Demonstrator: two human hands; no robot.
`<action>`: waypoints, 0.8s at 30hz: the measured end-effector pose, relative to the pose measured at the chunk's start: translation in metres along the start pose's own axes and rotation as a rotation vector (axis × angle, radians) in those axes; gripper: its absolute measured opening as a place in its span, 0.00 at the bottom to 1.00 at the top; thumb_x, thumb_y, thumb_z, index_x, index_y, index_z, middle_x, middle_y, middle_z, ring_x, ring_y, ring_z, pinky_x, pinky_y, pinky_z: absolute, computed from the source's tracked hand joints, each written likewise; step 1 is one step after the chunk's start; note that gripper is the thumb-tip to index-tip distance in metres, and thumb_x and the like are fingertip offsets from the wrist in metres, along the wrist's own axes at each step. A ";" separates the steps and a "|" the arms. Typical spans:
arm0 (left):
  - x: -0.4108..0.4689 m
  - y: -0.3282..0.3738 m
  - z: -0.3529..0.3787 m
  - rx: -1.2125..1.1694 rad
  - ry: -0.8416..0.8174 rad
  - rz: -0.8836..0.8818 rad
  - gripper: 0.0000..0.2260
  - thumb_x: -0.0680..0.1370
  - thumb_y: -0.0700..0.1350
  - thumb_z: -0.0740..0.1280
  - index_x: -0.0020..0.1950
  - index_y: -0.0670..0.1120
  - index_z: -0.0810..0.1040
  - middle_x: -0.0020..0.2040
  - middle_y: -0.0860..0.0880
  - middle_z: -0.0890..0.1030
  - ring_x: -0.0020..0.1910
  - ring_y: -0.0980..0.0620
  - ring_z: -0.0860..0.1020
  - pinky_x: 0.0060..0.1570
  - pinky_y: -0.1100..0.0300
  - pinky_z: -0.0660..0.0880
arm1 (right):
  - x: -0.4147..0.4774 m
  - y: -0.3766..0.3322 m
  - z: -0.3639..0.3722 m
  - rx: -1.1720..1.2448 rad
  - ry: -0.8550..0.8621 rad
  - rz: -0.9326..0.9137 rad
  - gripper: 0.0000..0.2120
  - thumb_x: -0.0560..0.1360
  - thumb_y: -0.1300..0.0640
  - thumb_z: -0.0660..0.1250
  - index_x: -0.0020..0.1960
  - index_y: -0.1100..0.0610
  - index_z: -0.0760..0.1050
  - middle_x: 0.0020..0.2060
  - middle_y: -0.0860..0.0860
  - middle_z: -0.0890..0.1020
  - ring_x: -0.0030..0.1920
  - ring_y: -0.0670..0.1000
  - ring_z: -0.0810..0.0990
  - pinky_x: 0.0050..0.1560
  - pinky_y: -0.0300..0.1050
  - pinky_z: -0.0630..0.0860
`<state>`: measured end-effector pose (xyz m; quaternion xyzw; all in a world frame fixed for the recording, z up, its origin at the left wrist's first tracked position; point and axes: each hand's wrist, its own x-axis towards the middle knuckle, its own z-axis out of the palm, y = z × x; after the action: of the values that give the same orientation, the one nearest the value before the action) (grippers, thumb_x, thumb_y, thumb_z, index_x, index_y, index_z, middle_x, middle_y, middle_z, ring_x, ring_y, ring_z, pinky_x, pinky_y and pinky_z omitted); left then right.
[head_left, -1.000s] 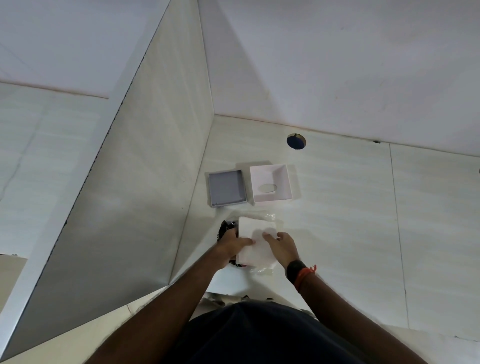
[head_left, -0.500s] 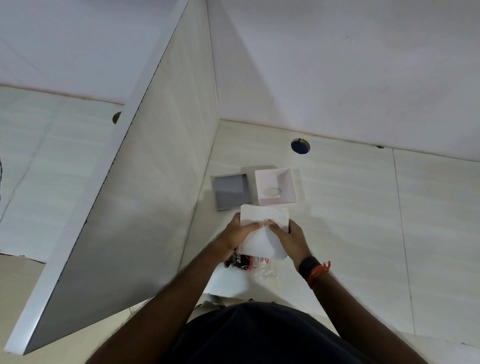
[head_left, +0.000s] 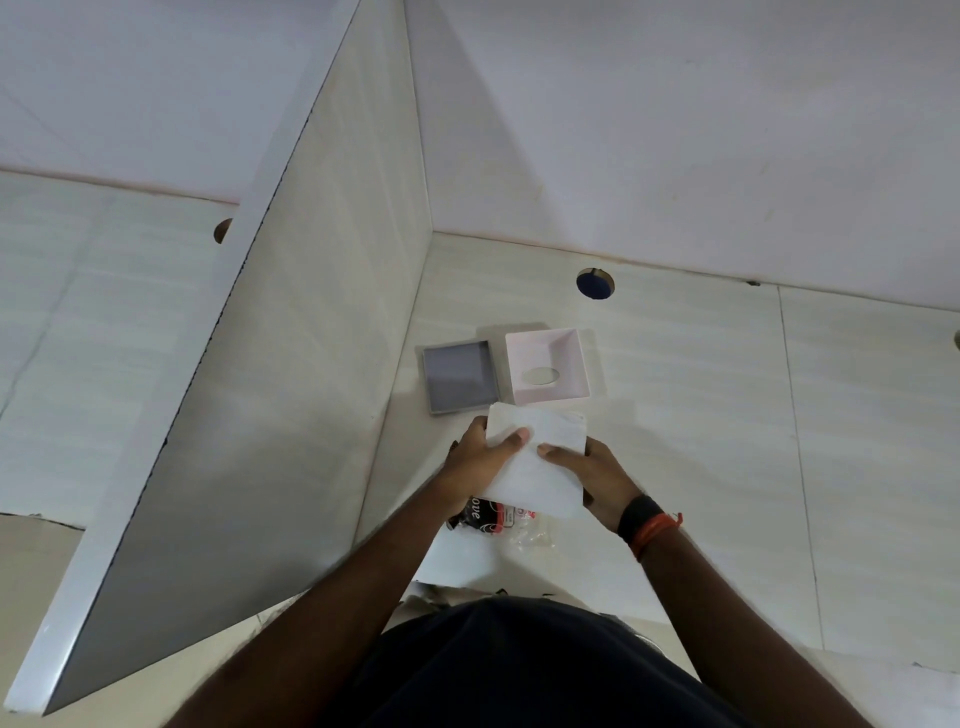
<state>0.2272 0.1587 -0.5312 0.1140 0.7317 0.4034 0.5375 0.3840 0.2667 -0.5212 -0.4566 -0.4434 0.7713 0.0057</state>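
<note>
White tissue stack (head_left: 540, 467) – held off the desk (head_left: 701, 415), just in front of the pink box (head_left: 519, 358) and the grey tray (head_left: 460, 376), and gripped from both sides.

Left hand (head_left: 480, 457) – curled round the left edge, thumb laid on top.

Right hand (head_left: 597, 475) – clamped on the right edge in the same way.

Printed plastic wrapper (head_left: 493, 517) is seen lying under the stack. The divider panel (head_left: 291, 415) is seen to the left.

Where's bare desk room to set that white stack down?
Widest bare patch: pale desktop right of the pink square box and right hand, back to the wall. Crowded: partition corner, with grey shallow tray, printed plastic wrapper, left hand gripping the white paper stack.
</note>
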 end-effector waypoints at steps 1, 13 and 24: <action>0.001 0.002 0.002 0.029 -0.009 0.000 0.33 0.63 0.73 0.70 0.61 0.55 0.74 0.56 0.53 0.83 0.53 0.50 0.82 0.56 0.48 0.80 | 0.000 -0.001 -0.004 0.000 0.009 0.003 0.23 0.73 0.55 0.74 0.66 0.58 0.76 0.58 0.57 0.84 0.58 0.60 0.83 0.59 0.64 0.79; -0.006 -0.025 0.046 0.654 0.170 0.041 0.27 0.71 0.59 0.70 0.62 0.45 0.68 0.60 0.46 0.75 0.57 0.43 0.77 0.45 0.52 0.75 | -0.044 0.012 -0.099 0.189 0.299 0.037 0.19 0.73 0.55 0.71 0.62 0.59 0.78 0.53 0.59 0.85 0.53 0.61 0.84 0.45 0.52 0.82; -0.003 -0.049 0.086 0.936 0.268 -0.036 0.37 0.67 0.56 0.73 0.70 0.46 0.60 0.76 0.43 0.58 0.74 0.38 0.56 0.60 0.36 0.69 | -0.048 0.033 -0.085 0.205 0.214 0.113 0.21 0.66 0.54 0.72 0.57 0.60 0.80 0.46 0.58 0.84 0.48 0.60 0.83 0.37 0.50 0.80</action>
<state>0.3166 0.1658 -0.5723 0.2778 0.8992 0.0327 0.3364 0.4857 0.2846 -0.5266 -0.5576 -0.3325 0.7585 0.0561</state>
